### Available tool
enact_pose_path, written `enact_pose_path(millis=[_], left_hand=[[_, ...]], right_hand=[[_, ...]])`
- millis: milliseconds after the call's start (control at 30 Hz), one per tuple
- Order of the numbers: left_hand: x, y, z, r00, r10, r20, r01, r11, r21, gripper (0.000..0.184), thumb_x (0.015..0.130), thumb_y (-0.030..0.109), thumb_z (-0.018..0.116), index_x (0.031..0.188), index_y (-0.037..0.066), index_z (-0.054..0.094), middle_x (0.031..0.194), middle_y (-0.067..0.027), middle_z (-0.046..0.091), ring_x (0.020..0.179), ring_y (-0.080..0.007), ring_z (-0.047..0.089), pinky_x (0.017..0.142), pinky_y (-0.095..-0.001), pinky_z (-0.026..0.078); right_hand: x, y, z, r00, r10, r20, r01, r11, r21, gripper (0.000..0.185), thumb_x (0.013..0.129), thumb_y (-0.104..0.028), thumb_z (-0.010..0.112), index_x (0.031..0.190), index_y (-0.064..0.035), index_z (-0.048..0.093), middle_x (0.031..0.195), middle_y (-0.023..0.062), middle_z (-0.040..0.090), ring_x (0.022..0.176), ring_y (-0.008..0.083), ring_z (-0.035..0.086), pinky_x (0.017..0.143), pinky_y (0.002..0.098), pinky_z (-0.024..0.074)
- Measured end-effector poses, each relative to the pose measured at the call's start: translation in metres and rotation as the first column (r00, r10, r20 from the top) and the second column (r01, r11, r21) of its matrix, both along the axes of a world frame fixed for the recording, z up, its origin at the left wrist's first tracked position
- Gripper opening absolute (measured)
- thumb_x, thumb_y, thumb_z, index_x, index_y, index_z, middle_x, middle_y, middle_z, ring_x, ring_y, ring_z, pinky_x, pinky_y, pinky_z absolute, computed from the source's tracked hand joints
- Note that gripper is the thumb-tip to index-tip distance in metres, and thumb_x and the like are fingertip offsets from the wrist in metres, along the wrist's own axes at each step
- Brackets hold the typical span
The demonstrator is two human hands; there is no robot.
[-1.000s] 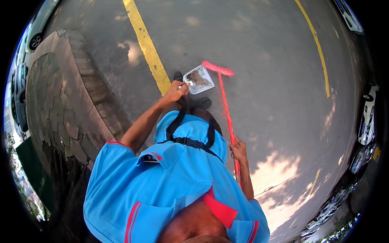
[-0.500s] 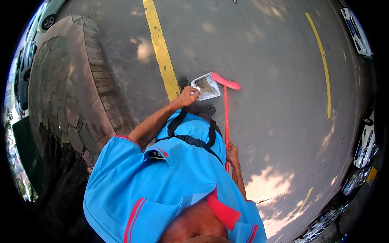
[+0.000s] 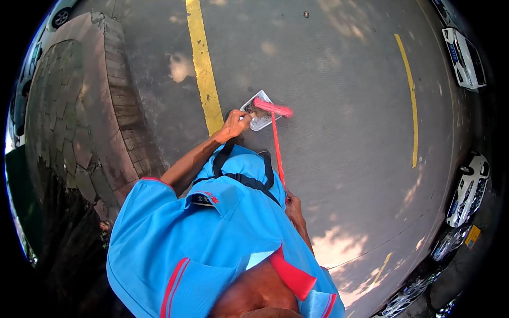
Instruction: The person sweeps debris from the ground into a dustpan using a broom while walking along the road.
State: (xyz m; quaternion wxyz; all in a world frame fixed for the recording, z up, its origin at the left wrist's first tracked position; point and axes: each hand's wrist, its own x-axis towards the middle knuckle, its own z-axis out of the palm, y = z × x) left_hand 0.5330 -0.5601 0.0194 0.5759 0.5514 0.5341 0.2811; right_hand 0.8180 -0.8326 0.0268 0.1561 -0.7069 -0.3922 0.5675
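Note:
My left hand is closed around the pale handle of a white dustpan, held low over the road just ahead of my feet. Brown debris lies in the pan. A red broom slants down from my right hand, whose fingers are wrapped round its shaft beside my hip; the body partly hides them. The broom's pink-red bristle head lies across the dustpan's upper right part and covers some of the debris.
A yellow painted line runs along the road on my left, beside a stone kerb and paving. Parked cars, including a white car, line the right side. A small dark bit lies on the road ahead.
The broom head has moved left from the dustpan's right edge to over the pan. The dustpan has tilted in view, and both hands appear slightly further left.

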Motion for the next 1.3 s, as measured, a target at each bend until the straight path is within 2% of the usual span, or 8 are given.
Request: enact_pose_path(millis=[300,367,467,800,933,1000,1200,1300], left_hand=[[-0.037,0.049,-0.020,0.960,0.277,0.025,-0.277,0.961,0.005,0.043,0.085,0.029,0.053,0.054,-0.001,0.050,0.050,-0.0051,0.048,0.049,-0.0138,0.045,0.052,-0.0315,0.036],[-0.050,0.061,-0.028,0.957,0.292,0.004,-0.291,0.956,-0.031,0.043,0.085,0.029,0.054,0.054,-0.001,0.050,0.049,-0.0047,0.048,0.049,-0.0134,0.045,0.052,-0.0313,0.036],[-0.066,0.070,-0.033,0.944,0.330,0.013,-0.327,0.941,-0.089,0.043,0.085,0.030,0.055,0.057,-0.001,0.051,0.052,-0.0037,0.049,0.050,-0.0123,0.045,0.051,-0.0298,0.037],[-0.104,0.093,-0.038,0.936,0.292,0.195,-0.260,0.950,-0.175,0.042,0.088,0.029,0.053,0.061,-0.002,0.053,0.056,-0.0033,0.049,0.052,-0.0116,0.045,0.050,-0.0275,0.037],[-0.102,0.096,-0.028,0.965,0.247,0.086,-0.227,0.954,-0.196,0.041,0.087,0.027,0.052,0.058,-0.001,0.051,0.053,-0.0044,0.049,0.050,-0.0128,0.045,0.051,-0.0284,0.038],[-0.101,0.093,-0.034,0.978,0.207,0.030,-0.203,0.974,-0.105,0.041,0.086,0.029,0.051,0.058,-0.001,0.053,0.052,-0.0068,0.052,0.050,-0.0166,0.049,0.053,-0.0308,0.040],[-0.092,0.091,-0.029,0.985,0.161,-0.058,-0.162,0.987,-0.021,0.045,0.085,0.035,0.049,0.058,0.000,0.056,0.053,-0.0104,0.055,0.054,-0.0230,0.055,0.058,-0.0352,0.042],[-0.096,0.092,-0.032,0.988,0.139,-0.064,-0.143,0.988,-0.054,0.045,0.084,0.036,0.049,0.060,-0.001,0.058,0.054,-0.0108,0.056,0.054,-0.0217,0.054,0.058,-0.0354,0.041]], right_hand=[[0.003,0.123,-0.010,0.976,0.212,0.045,-0.211,0.977,-0.020,0.054,0.078,-0.005,0.054,0.131,-0.0107,0.049,0.066,0.0120,0.062,0.055,0.0175,0.060,0.054,0.0311,0.0478],[-0.004,0.157,0.012,0.991,0.118,-0.061,-0.128,0.974,-0.187,0.059,0.075,-0.001,0.056,0.133,-0.0057,0.046,0.063,0.0052,0.059,0.044,0.0118,0.052,0.041,0.0288,0.0412],[-0.005,0.186,0.003,0.998,0.062,-0.021,-0.065,0.988,-0.140,0.061,0.074,-0.002,0.056,0.134,-0.0042,0.044,0.058,0.0050,0.054,0.037,0.0129,0.047,0.034,0.0290,0.0373],[-0.029,0.323,-0.050,0.997,-0.047,0.061,0.049,0.998,-0.032,0.057,0.075,-0.005,0.056,0.130,0.0046,0.044,0.057,0.0073,0.053,0.038,0.0154,0.050,0.035,0.0303,0.0411],[-0.050,0.303,-0.046,0.991,0.083,0.105,-0.072,0.992,-0.106,0.055,0.074,-0.007,0.056,0.126,0.0078,0.046,0.055,0.0090,0.055,0.040,0.0170,0.053,0.037,0.0313,0.0437],[-0.057,0.270,-0.030,0.935,0.268,0.230,-0.244,0.961,-0.130,0.052,0.071,-0.006,0.057,0.121,0.0086,0.050,0.061,0.0202,0.060,0.048,0.0227,0.061,0.044,0.0372,0.0482],[-0.048,0.195,0.004,0.920,0.366,0.141,-0.343,0.925,-0.165,0.061,0.073,-0.004,0.054,0.133,-0.0032,0.044,0.057,0.0103,0.057,0.038,0.0154,0.050,0.037,0.0311,0.0402],[-0.046,0.196,0.032,0.985,0.171,-0.024,-0.173,0.963,-0.206,0.061,0.074,-0.004,0.054,0.134,-0.0048,0.044,0.058,0.0065,0.057,0.037,0.0129,0.046,0.035,0.0293,0.0373]])
